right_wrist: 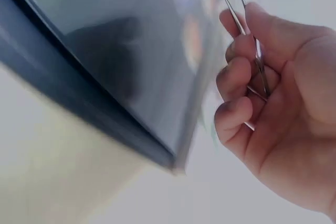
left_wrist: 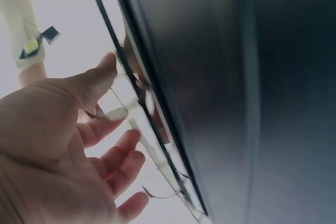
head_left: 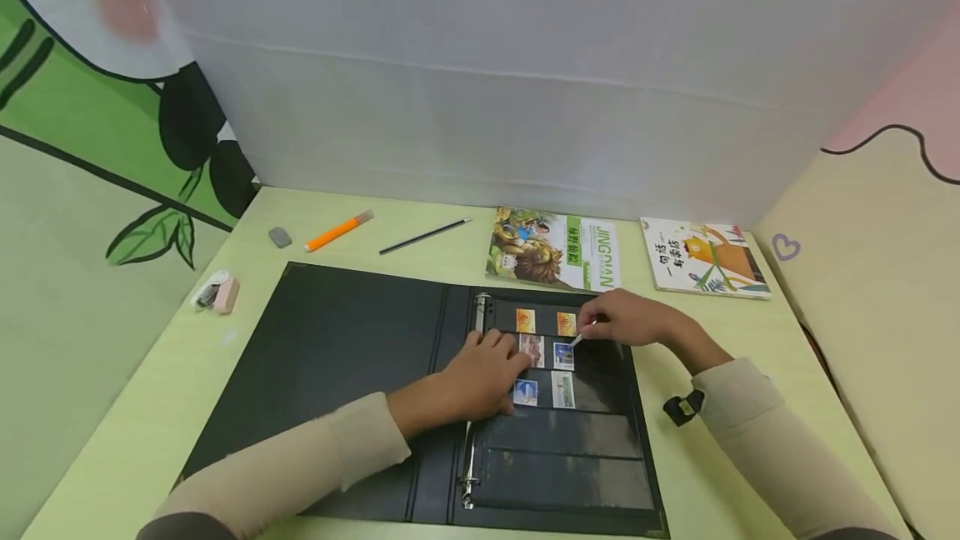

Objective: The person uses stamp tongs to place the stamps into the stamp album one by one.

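A black ring-bound stamp album [head_left: 360, 340] lies spread on the table. My right hand [head_left: 628, 317] grips metal tweezers [right_wrist: 259, 59], whose tips meet the right edge of a blue stamp [head_left: 563, 358] in the second row. My left hand [head_left: 483, 373] rests on the page near the rings, fingertips beside a reddish stamp [head_left: 532, 348]; its fingers look loosely bent in the left wrist view. Two orange stamps, the left one [head_left: 526, 321] fully visible, sit in the top row. Lower down are a light-blue stamp [head_left: 526, 393] and a pale green stamp [head_left: 562, 390].
Behind the album lie a green-and-white book [head_left: 555, 248], another picture book [head_left: 705, 258], a dark pencil [head_left: 424, 236] and an orange marker [head_left: 337, 232]. A grey eraser [head_left: 280, 237] and a pink-and-white small device [head_left: 217, 292] are at the left. A white curtain [head_left: 480, 107] hangs behind the table.
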A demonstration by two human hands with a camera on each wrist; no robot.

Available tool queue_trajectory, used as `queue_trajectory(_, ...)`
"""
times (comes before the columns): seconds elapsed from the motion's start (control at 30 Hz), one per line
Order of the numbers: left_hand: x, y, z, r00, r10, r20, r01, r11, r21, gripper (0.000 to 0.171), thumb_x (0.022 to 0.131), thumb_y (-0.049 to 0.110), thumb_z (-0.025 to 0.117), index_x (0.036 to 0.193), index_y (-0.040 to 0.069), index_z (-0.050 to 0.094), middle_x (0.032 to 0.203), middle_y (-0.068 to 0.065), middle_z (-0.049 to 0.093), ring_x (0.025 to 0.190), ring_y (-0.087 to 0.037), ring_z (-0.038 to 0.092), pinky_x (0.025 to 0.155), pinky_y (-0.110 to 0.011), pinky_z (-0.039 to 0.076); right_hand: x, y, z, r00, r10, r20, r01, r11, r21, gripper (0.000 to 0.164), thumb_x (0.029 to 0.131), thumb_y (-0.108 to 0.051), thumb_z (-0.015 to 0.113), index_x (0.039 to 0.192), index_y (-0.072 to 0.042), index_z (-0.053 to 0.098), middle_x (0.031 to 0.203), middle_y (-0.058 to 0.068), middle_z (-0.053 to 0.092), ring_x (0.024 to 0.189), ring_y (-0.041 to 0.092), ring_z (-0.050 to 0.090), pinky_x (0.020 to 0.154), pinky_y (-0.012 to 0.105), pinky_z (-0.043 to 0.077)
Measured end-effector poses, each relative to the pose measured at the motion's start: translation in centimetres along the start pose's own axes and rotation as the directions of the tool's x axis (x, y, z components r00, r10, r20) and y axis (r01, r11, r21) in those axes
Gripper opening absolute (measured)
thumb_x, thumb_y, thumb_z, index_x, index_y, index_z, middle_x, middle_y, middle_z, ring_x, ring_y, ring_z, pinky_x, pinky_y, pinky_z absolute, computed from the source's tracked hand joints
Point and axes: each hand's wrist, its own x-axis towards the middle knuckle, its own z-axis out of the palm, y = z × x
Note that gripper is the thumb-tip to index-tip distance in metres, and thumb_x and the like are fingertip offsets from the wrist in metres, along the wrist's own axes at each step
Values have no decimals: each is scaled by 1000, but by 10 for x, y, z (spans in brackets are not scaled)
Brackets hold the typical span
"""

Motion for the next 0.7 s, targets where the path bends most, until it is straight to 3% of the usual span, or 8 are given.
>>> queue_trajectory(0.13, -18, 8, -1, 1000, 3, -17, -3, 1000, -5, 62, 83, 58, 64, 132, 23, 52, 123, -1, 55, 113, -22, 47, 98, -50, 36, -37, 16, -8, 988, 97, -120, -92, 995, 47, 16, 97, -28, 56, 96, -18, 69, 81, -1, 63, 65, 7, 47, 61, 25, 40)
queue_trajectory(0.3, -34, 18, -1, 999, -4, 43, 6, 1000, -29, 62, 77, 63, 65, 123, 21, 58, 119, 2, 60, 108, -18, 47, 93, -46, 34, -93, 40, 8, 964, 190, -186, -182, 981, 62, 14, 96, -27, 58, 96, -19, 68, 85, -3, 66, 70, 2, 48, 63, 21, 40)
queue_trajectory(0.5, -30, 27, 3, 995, -66, 72, 67, 997, -22, 63, 67, 59, 77, 112, 19, 61, 112, 3, 63, 98, -16, 48, 86, -39, 33, -143, 60, 33, 926, 287, -244, -281, 958, 59, 11, 95, -28, 59, 91, -22, 67, 83, -10, 64, 72, -2, 48, 65, 20, 41)
queue_trajectory(0.7, -21, 30, 4, 988, -87, 128, 88, 996, 3, 63, 62, 56, 81, 107, 17, 63, 109, 0, 61, 100, -18, 49, 90, -41, 36, -166, 72, 47, 908, 336, -251, -328, 942, 73, 10, 95, -28, 59, 89, -24, 66, 80, -12, 62, 69, -4, 46, 63, 20, 38)
